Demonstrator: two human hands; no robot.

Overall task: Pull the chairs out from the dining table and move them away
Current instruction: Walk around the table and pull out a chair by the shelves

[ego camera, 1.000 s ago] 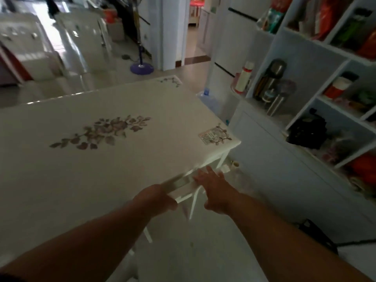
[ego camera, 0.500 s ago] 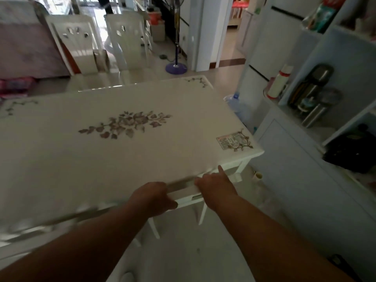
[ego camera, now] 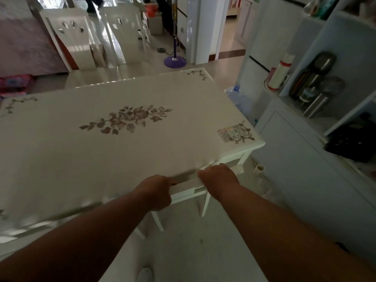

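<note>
1. White painted wood is filling the view: we are counting one dining table (ego camera: 61, 151) and three chairs.
2. Two chairs, the far left chair (ego camera: 70, 38) and the far right chair (ego camera: 125, 31), are standing beyond the table's far edge, backs upright.
3. The near chair (ego camera: 187, 187) is sitting tucked under the table's near right corner, its top rail running left to right.
4. Our left hand (ego camera: 155, 192) and right hand (ego camera: 218, 177) are gripping that rail, fingers curled tightly over it.
</note>
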